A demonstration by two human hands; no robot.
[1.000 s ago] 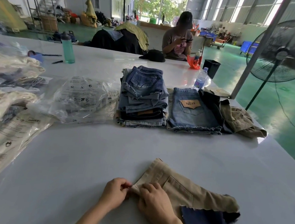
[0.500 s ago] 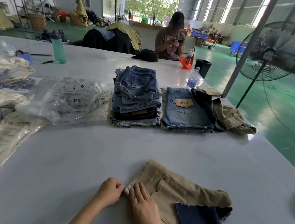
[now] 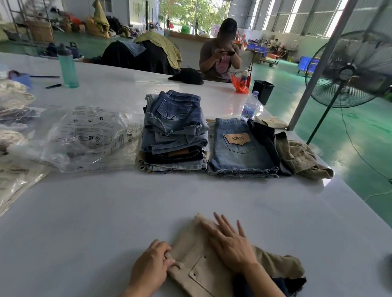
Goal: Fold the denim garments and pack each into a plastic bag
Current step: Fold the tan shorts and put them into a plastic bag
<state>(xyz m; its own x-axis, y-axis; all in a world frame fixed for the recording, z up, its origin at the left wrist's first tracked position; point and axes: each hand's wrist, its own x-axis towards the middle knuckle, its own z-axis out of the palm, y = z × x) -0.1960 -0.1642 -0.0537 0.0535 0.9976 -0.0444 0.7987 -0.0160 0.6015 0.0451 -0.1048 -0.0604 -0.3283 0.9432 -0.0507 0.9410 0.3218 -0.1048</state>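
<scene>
Bare counter [image 3: 118, 212] lies open before my denim stack [image 3: 175, 134]; plastic bags [image 3: 89, 136] crowd its left

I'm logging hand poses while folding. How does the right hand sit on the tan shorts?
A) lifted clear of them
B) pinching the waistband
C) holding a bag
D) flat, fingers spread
D: the right hand lies palm-down with fingers spread on the tan shorts.

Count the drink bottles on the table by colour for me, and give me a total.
Teal bottles: 1, the tall teal bottle at the far left.
Clear bottles: 1, the clear bottle with a blue label behind the denim.
Total: 2
</scene>
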